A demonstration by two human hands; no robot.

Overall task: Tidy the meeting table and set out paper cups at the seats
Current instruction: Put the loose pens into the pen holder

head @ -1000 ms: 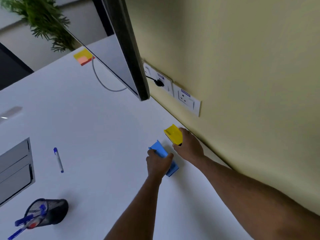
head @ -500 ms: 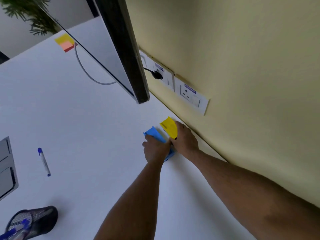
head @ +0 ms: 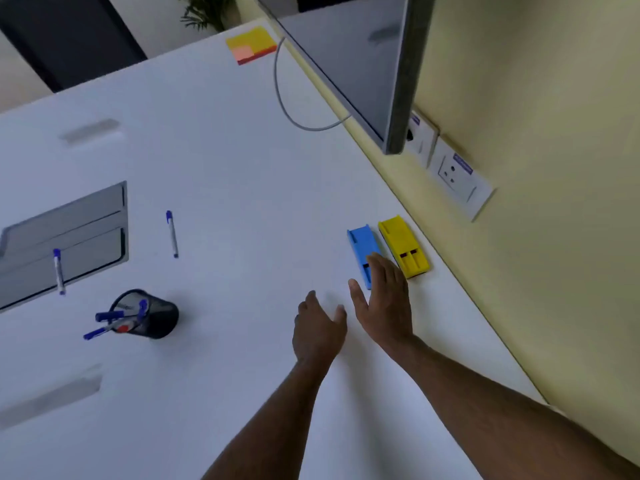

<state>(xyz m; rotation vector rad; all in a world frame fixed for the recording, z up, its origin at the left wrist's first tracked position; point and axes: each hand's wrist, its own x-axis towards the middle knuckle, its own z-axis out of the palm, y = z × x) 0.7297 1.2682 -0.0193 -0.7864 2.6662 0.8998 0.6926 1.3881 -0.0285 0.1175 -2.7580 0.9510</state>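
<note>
Head view: white table (head: 242, 168) running to the yellow wall (head: 536, 98) on the right, far edge up by a dark chair (head: 69, 36) and a plant (head: 207, 12). Wide bare stretch in the middle, between a pen (head: 171, 233) and the two blocks. Blue block (head: 362, 245) and yellow block (head: 403, 245) lying flat, side by side and parallel, the yellow one just beside the wall edge. Right hand (head: 384, 303) open, fingers spread, its fingertips over the near end of the blue block — touching or just above, cannot tell. Left hand (head: 318, 329) open too, empty, near the right and clear of both blocks. Changed from half a second ago: then both hands closed on the blocks, now let go and drawn back. Elsewhere, a mesh cup (head: 149, 318) on its side with pens spilling out, another pen (head: 58, 271) across a grey hatch (head: 86, 230), sticky notes (head: 252, 45) at the far end, a cable (head: 287, 105) looping under a wall screen (head: 363, 64), sockets (head: 457, 174) — no paper cups in sight.
</note>
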